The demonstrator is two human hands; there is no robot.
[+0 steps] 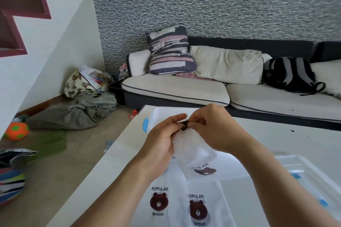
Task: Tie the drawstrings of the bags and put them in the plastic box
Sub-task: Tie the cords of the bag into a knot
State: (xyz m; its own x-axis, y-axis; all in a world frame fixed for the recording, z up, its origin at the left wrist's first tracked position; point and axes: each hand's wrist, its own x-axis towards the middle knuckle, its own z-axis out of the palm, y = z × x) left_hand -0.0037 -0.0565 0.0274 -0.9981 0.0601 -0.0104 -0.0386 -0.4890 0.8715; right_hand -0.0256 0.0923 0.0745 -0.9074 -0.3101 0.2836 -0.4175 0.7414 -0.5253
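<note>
I hold a white drawstring bag (193, 151) with a brown bear print up over the white table (276, 140). Its mouth is gathered, and a dark brown drawstring (185, 124) bunches at the top. My left hand (162, 138) pinches the drawstring from the left. My right hand (215, 129) pinches it from the right, the fingertips almost touching. Two more white bear bags (160, 201) (200, 208) lie flat on the table near me. A clear plastic box (156, 114) with a blue clip stands behind my hands, mostly hidden by them.
A clear lid (304, 173) with blue clips lies on the table at right. Beyond the table stands a sofa (184, 88) with cushions and a black backpack (291, 75). On the floor at left are grey cloth (77, 114), an orange ball (16, 131) and bags.
</note>
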